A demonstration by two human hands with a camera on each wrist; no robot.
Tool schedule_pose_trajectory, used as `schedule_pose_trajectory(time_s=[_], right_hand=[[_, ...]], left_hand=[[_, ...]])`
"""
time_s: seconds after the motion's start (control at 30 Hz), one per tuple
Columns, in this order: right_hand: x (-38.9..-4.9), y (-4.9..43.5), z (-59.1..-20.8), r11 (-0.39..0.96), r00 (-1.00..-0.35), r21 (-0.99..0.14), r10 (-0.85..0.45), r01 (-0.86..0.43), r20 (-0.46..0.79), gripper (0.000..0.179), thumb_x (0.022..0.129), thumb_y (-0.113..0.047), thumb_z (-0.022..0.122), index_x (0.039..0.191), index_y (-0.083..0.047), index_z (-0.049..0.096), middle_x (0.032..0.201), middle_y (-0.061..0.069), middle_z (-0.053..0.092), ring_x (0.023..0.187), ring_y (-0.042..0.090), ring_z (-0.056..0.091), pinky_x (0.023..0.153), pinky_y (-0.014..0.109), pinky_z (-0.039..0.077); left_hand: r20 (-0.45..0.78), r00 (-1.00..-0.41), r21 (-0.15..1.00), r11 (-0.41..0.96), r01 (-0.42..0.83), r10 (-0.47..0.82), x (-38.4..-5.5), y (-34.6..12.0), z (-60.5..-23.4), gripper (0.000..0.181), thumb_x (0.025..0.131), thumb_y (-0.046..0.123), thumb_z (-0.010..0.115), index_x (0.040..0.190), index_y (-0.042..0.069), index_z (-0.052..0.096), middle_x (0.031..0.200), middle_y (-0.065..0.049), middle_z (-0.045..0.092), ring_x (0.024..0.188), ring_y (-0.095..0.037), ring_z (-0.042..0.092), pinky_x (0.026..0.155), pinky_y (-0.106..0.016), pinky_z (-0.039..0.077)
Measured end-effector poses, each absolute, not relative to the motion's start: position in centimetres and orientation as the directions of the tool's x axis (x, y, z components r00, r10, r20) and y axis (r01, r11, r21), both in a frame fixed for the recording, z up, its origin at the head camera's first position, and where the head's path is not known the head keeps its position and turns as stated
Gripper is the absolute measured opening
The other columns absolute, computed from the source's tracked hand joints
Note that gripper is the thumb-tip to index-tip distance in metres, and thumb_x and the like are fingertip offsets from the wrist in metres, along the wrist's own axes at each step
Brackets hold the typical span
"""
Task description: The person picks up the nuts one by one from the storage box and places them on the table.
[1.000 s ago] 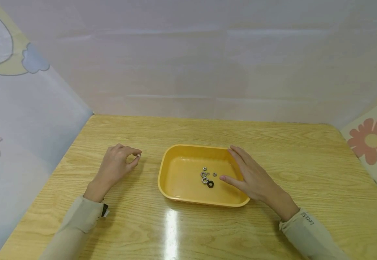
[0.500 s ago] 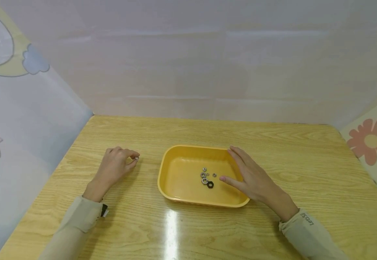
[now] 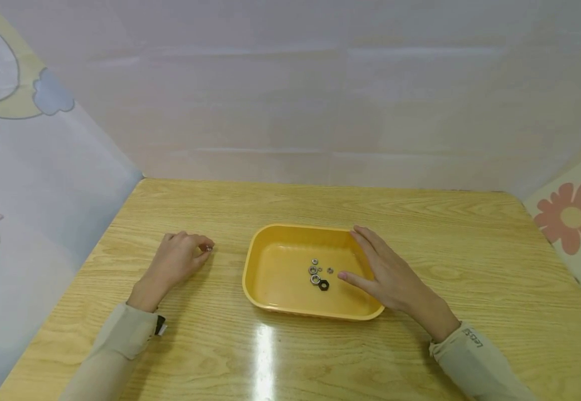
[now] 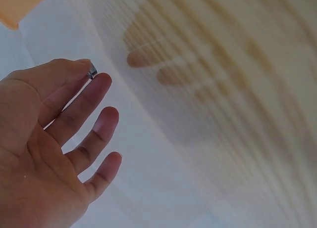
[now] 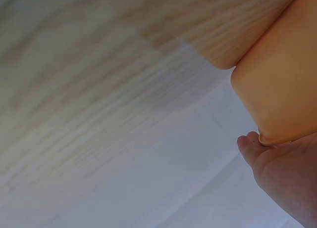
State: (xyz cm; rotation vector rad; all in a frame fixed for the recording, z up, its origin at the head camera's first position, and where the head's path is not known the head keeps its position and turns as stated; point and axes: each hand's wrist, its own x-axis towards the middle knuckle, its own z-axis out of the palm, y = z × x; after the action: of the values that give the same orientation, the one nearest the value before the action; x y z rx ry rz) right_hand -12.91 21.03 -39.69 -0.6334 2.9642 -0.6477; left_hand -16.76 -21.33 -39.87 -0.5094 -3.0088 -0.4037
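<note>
Between thumb and fingertips, my left hand [image 3: 176,260] pinches a small silver metal nut [image 4: 92,70] low over the wooden table, left of the tray. In the left wrist view its other fingers spread loosely. My right hand [image 3: 395,278] rests across the right rim of the yellow plastic tray [image 3: 270,273], fingers fairly straight along the far right corner and thumb reaching over the inside. Inside the tray, right of its middle, lie several silver nuts [image 3: 315,279] of different sizes and one black nut [image 3: 323,285].
The wooden table [image 3: 280,356] runs back to a pale hanging sheet [image 3: 290,111]. Printed side walls stand at left and right, one showing a red flower [image 3: 573,217]. A bright glare streak falls on the table in front of the tray.
My left hand has sunk slightly toward the table and a little left, still pinching the nut. The right hand, the tray and the nuts in it stay in place.
</note>
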Motion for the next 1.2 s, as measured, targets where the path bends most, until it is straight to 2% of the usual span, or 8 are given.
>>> schedule_pose_trajectory(time_s=[0.23,0.47,0.77,1.03,1.2], right_hand=[[-12.93,21.06,-39.65,0.829,-0.914,-0.402,-0.403,-0.388,0.051,0.094,0.093,-0.062,0.057,0.157,-0.004,0.020,0.164,0.017,0.018,0.150,0.040,0.021,0.117,0.060,0.027],[-12.95,21.05,-39.68,0.826,-0.913,-0.408,-0.404,-0.389,0.053,0.094,0.093,-0.061,0.057,0.157,-0.003,0.020,0.164,0.017,0.018,0.150,0.040,0.021,0.118,0.060,0.026],[-12.98,21.08,-39.73,0.825,-0.911,-0.401,-0.408,-0.397,0.063,0.094,0.093,-0.061,0.057,0.157,-0.004,0.020,0.164,0.018,0.018,0.150,0.041,0.022,0.117,0.061,0.027],[-12.99,21.10,-39.70,0.823,-0.911,-0.406,-0.408,-0.397,0.063,0.094,0.093,-0.060,0.057,0.158,-0.004,0.019,0.164,0.017,0.018,0.150,0.040,0.021,0.118,0.060,0.026],[-12.90,21.07,-39.72,0.824,-0.912,-0.409,-0.406,-0.392,0.057,0.094,0.093,-0.061,0.057,0.158,-0.005,0.019,0.164,0.017,0.018,0.151,0.040,0.021,0.118,0.060,0.026]], left_hand=[[0.096,-0.944,0.245,0.912,0.330,0.316,-16.80,-21.31,-39.89,0.016,0.089,0.012,0.072,0.104,0.009,0.077,0.092,-0.004,0.077,0.087,-0.028,0.065,0.088,-0.055,0.044],[0.073,-0.937,0.205,0.914,0.349,0.342,-16.94,-21.30,-39.91,0.014,0.089,0.011,0.071,0.102,0.010,0.077,0.093,-0.005,0.076,0.085,-0.027,0.068,0.076,-0.047,0.046],[0.054,-0.932,0.205,0.909,0.362,0.359,-17.06,-21.44,-40.04,0.013,0.089,0.007,0.072,0.101,0.009,0.076,0.093,-0.008,0.074,0.086,-0.029,0.070,0.075,-0.050,0.052],[0.050,-0.926,0.222,0.900,0.375,0.374,-17.06,-21.50,-39.96,0.017,0.089,0.006,0.071,0.105,0.006,0.074,0.092,-0.010,0.073,0.080,-0.025,0.070,0.066,-0.041,0.055],[0.058,-0.925,0.239,0.894,0.378,0.375,-17.03,-21.48,-39.96,0.019,0.088,0.005,0.072,0.107,0.006,0.073,0.095,-0.011,0.074,0.081,-0.026,0.070,0.067,-0.042,0.056]])
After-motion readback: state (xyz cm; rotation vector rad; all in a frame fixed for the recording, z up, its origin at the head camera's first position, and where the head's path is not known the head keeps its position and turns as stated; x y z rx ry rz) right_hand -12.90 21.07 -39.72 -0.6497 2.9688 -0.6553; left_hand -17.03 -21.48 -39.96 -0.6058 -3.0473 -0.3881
